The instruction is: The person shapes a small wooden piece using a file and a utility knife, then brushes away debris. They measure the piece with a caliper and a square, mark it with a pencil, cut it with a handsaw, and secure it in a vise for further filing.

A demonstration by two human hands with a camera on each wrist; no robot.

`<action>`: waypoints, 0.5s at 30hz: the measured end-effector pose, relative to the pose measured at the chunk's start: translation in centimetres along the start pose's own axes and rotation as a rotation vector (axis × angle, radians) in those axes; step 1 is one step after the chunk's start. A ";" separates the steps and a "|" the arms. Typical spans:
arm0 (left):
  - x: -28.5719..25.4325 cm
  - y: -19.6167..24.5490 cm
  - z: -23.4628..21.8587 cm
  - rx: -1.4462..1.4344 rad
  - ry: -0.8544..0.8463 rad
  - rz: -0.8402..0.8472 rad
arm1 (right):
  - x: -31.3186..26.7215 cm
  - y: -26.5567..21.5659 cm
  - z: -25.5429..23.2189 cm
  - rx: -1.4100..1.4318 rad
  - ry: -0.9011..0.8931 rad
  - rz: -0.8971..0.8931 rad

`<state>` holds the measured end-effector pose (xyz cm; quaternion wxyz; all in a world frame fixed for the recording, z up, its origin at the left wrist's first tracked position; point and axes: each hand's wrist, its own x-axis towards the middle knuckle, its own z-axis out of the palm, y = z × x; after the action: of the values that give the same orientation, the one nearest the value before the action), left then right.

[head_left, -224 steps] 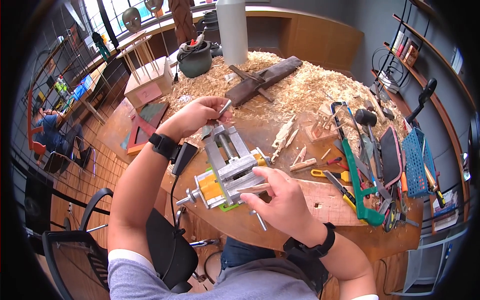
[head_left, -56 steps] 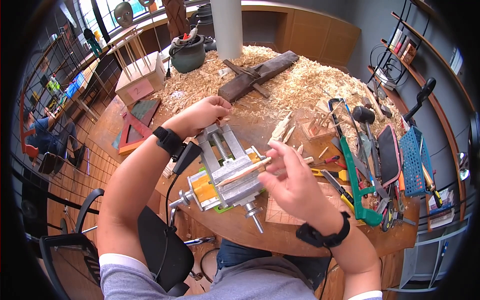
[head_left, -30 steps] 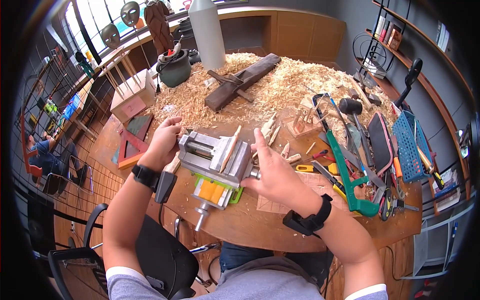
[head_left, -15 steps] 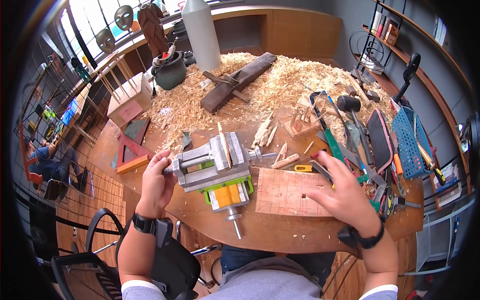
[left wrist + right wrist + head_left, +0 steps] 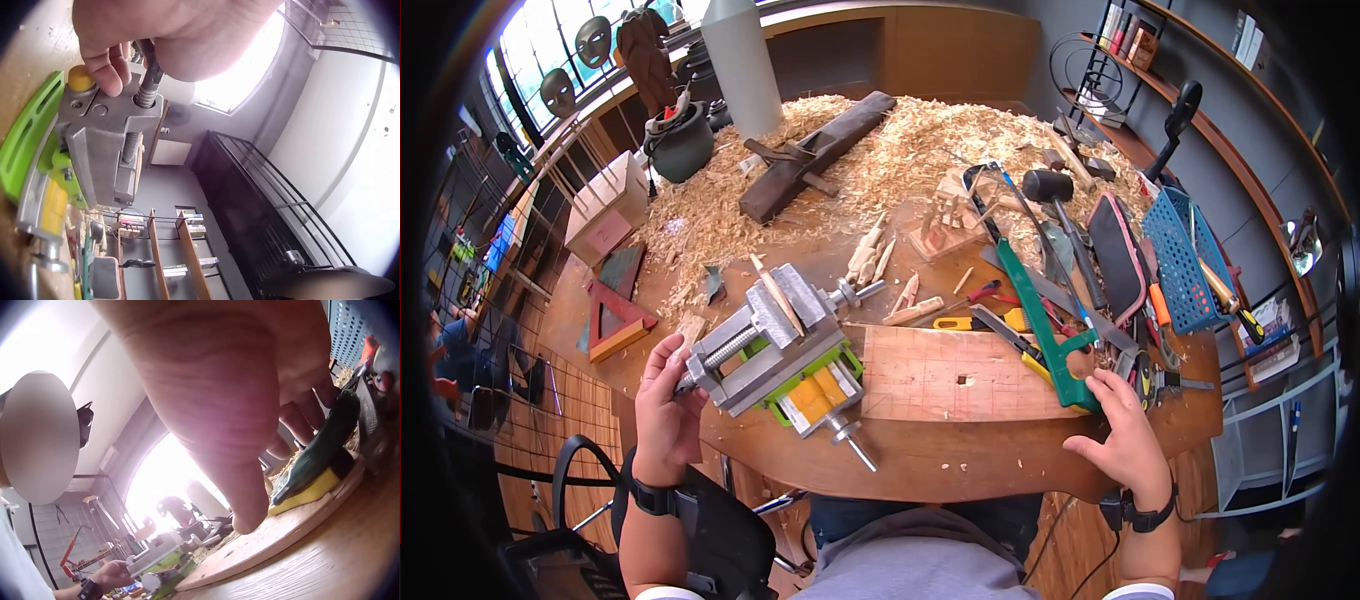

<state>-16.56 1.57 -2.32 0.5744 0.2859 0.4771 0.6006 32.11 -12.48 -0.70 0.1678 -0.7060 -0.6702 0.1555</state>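
A grey metal bench vise [image 5: 785, 345] with a green and yellow base stands near the table's front left. Upright between its jaws is a thin carved wooden stick [image 5: 776, 293]. My left hand [image 5: 666, 405] grips the screw handle at the vise's left end; the left wrist view shows the fingers curled round the screw shaft [image 5: 149, 87]. Over at the front right, my right hand [image 5: 1128, 435] has its fingers spread and thumb apart, with fingertips right at the green handle of a hacksaw [image 5: 1032, 310]. The right wrist view shows the fingers beside that green handle [image 5: 325, 447].
A marked wooden board [image 5: 910, 375] lies under the hacksaw handle, with a yellow utility knife [image 5: 1010, 338] alongside. Carved pieces, a black mallet [image 5: 1048, 185] and a blue basket [image 5: 1190, 260] sit further back. A dark wooden plane [image 5: 820, 155] rests among shavings. Red triangular frame [image 5: 615, 310] at left.
My right hand has left the stick and moved right to the hacksaw handle. The vise, with the stick in its jaws, has turned, and my left hand has come nearer with its screw handle.
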 end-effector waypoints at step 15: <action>-0.3 2.7 0.5 0.618 -0.119 0.417 | 4.2 2.3 -0.6 -0.011 -0.135 -0.205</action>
<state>-17.21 1.74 0.38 0.3530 0.5713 0.5331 0.5146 34.67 -8.39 -1.13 0.1332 -0.6226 -0.7496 0.1811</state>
